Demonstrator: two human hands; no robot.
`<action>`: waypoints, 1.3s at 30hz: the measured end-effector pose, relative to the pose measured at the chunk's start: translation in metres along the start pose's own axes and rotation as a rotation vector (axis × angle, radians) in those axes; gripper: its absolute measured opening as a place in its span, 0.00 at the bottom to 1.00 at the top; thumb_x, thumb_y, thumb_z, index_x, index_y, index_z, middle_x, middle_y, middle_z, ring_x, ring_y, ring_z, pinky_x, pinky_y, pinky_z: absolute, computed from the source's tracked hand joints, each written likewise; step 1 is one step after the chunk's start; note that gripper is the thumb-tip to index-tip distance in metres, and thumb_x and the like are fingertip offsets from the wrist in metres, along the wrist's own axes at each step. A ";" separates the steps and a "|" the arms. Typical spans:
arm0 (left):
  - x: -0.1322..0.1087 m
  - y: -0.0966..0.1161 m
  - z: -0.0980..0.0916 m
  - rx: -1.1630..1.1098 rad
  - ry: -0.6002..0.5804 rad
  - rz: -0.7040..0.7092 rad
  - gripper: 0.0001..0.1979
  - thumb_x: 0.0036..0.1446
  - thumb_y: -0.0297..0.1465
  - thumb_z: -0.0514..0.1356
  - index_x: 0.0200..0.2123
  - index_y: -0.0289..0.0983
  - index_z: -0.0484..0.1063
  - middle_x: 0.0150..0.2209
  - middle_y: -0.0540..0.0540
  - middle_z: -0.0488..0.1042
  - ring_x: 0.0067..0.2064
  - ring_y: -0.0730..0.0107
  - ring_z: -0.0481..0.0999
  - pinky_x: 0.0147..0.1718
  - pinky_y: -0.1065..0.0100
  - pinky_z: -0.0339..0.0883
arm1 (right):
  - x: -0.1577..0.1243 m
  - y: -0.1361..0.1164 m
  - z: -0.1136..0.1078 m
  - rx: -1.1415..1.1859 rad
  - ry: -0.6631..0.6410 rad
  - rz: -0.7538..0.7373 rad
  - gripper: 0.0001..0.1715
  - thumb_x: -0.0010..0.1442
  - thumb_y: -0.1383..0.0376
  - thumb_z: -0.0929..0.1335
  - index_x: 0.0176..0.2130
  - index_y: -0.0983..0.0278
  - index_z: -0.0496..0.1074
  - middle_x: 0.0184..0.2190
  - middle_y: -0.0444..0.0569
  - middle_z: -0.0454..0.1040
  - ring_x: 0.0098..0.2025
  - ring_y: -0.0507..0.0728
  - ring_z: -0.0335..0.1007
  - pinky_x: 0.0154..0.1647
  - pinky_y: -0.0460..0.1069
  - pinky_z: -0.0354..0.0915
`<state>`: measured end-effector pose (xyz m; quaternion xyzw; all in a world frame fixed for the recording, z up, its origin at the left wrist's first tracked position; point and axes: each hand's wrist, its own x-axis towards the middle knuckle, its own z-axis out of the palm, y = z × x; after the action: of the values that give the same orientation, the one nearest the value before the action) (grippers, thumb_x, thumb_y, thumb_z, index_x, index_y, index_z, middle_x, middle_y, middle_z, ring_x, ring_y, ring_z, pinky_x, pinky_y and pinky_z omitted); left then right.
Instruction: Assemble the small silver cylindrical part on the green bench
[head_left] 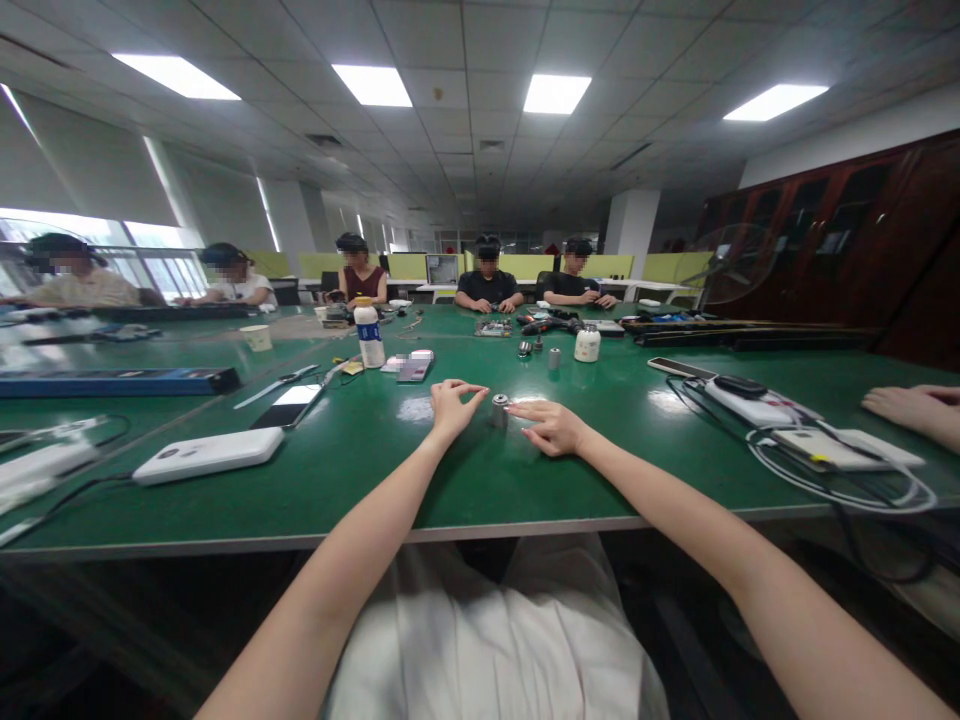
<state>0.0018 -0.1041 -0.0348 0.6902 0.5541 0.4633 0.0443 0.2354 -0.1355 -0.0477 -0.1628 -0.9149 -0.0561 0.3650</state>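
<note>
A small metal cylinder (500, 411) stands upright on the green table (360, 480) in front of me, with a round opening in its top. My left hand (454, 408) is just left of it, thumb and forefinger pinched together; whatever lies between the tips is too small to make out. On the cylinder's right side is my right hand (553, 428), its forefinger reaching to the cylinder near the top and its fingers apart, holding nothing. Farther back stand another metal cylinder (554, 358) and some small dark metal parts (524, 349).
A white jar (587, 344) and a bottle (369, 335) stand farther back. White power banks (210, 456), phones and looping cables (862, 480) lie at both sides. Another person's hand (911, 405) rests at the right edge. Several people sit across the table.
</note>
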 end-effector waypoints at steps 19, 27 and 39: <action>-0.007 0.015 0.015 -0.066 -0.038 0.097 0.10 0.57 0.40 0.62 0.38 0.45 0.81 0.41 0.42 0.75 0.50 0.53 0.65 0.50 0.56 0.59 | 0.005 -0.015 0.004 0.031 -0.006 0.214 0.07 0.56 0.64 0.69 0.26 0.59 0.71 0.56 0.51 0.72 0.58 0.62 0.68 0.59 0.59 0.64; -0.007 0.012 0.016 -0.113 -0.076 0.076 0.12 0.57 0.41 0.61 0.38 0.45 0.81 0.41 0.44 0.77 0.50 0.56 0.67 0.52 0.57 0.59 | 0.005 -0.015 0.003 -0.059 -0.062 0.145 0.04 0.57 0.62 0.69 0.30 0.60 0.72 0.58 0.53 0.68 0.59 0.62 0.66 0.61 0.61 0.60; -0.004 0.008 0.021 -0.204 -0.079 0.027 0.11 0.56 0.41 0.62 0.37 0.44 0.82 0.39 0.44 0.79 0.50 0.56 0.70 0.52 0.58 0.61 | 0.006 -0.006 -0.001 0.116 0.387 0.402 0.19 0.66 0.58 0.60 0.28 0.60 0.72 0.39 0.52 0.80 0.46 0.61 0.76 0.49 0.59 0.68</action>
<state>0.0225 -0.1010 -0.0447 0.7072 0.4925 0.4902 0.1300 0.2301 -0.1401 -0.0424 -0.3060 -0.7793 0.0399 0.5453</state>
